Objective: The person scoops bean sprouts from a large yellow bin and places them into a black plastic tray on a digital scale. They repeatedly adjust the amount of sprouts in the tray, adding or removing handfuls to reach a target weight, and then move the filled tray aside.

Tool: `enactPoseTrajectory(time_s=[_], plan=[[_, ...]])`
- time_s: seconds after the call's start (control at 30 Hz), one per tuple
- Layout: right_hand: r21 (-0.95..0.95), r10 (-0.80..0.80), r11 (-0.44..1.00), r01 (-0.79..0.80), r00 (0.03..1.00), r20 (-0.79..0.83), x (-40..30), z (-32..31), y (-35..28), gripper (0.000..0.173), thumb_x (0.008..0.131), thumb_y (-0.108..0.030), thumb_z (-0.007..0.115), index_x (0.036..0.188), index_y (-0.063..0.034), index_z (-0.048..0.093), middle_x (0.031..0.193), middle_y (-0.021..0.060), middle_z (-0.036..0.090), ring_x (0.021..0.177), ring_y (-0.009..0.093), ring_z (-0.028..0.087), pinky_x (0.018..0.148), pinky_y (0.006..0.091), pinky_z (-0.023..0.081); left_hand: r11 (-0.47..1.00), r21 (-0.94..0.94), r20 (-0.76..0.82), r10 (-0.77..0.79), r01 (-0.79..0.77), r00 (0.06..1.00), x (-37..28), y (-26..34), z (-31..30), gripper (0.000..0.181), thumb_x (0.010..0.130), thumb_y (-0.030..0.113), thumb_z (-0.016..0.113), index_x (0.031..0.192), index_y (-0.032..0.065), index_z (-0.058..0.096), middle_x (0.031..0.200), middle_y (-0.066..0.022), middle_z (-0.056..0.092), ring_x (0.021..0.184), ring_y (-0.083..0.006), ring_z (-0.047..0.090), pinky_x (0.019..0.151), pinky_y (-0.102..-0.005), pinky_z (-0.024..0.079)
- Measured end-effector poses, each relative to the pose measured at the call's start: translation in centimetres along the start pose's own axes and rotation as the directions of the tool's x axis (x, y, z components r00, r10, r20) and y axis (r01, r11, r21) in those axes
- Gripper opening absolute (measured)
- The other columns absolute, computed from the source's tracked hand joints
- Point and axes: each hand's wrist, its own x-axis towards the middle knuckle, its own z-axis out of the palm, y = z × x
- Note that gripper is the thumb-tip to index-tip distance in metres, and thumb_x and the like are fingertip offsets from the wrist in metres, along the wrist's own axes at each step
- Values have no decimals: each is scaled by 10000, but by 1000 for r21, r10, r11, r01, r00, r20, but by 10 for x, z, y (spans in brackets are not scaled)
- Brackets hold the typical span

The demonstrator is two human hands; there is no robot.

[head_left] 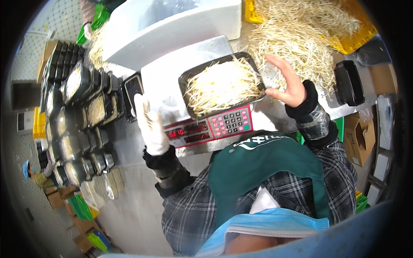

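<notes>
A black plastic tray [222, 87] heaped with bean sprouts [222, 84] sits tilted across the metal pan [161, 80] of a digital scale. Below it, the scale's red-framed panel [209, 127] shows lit red digits and a keypad. My right hand [290, 84] is bare, its thumb and fingers spread around the tray's right corner; whether the thumb touches the rim I cannot tell. Left of the pan, my left hand [151, 129] wears a white glove and is held edge-on, fingers extended, with nothing in it. A smartphone [132, 96] lies just beyond its fingertips.
Loose sprouts [290, 48] spill from a yellow crate [355, 42] at upper right. Stacked empty black trays [350, 83] stand at right. A white foam box [174, 32] rises behind the scale. Filled trays [74, 129] are stacked at left. A co-worker's gloved hand [87, 31] shows at upper left.
</notes>
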Motion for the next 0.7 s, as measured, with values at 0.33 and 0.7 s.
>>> enactPoseTrajectory(time_s=[0.33,0.7], plan=[[-310,-260,909,277,961,96,55,69,-17,704,666,-404,644,1195,10,433,1199,202,449,1106,361,430,932,426,345,747,518,251,334,-418,908,30,24,99,526,801,165,572,1244,-27,365,1212,-192,456,1134,-317,428,962,-394,320],[-120,-230,969,216,965,-124,24,16,-9,906,598,-621,622,1235,-17,398,1245,193,415,1137,335,412,926,467,288,557,572,573,253,-601,780,39,51,128,500,816,195,536,1224,-60,397,1104,-247,510,951,-384,516,835,-421,395]])
